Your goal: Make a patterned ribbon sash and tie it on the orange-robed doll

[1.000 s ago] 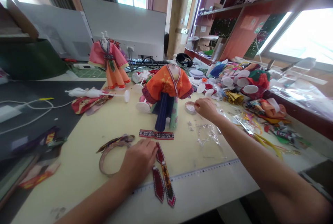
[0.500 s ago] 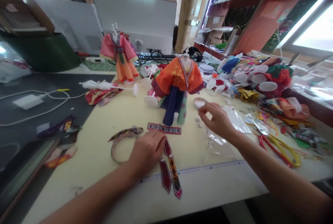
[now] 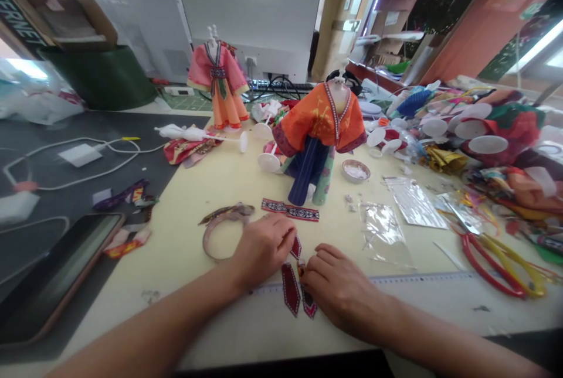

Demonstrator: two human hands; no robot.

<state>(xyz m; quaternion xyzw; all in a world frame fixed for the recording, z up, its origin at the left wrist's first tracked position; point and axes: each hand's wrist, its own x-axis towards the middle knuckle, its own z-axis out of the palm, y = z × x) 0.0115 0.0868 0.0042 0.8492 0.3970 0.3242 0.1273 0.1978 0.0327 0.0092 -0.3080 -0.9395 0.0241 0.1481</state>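
My left hand [image 3: 266,243] is closed, its fingertips on the top end of a small dark red pointed strip [image 3: 296,247]. My right hand [image 3: 338,284] bends over a patterned pointed strip [image 3: 309,306], covering its middle; its fingers are closed around that strip's upper part. Another dark red strip with a white dotted edge [image 3: 291,289] lies between the hands. Just above them is a black and white band with red edges [image 3: 290,210]. A ring of ribbon [image 3: 213,239] lies left of my left hand. Behind stands a doll form in an orange robe [image 3: 321,117].
A ruler [image 3: 417,279] runs along the front. Red-handled scissors [image 3: 488,264] and plastic bags [image 3: 383,228] lie right, near a small round dish [image 3: 356,171]. A phone [image 3: 57,272] is at left. A pink-robed doll [image 3: 217,76] stands behind.
My right hand has come from beside the small dish down to the patterned strip, next to my left hand. My left hand stays at the dark red strip. The view has shifted.
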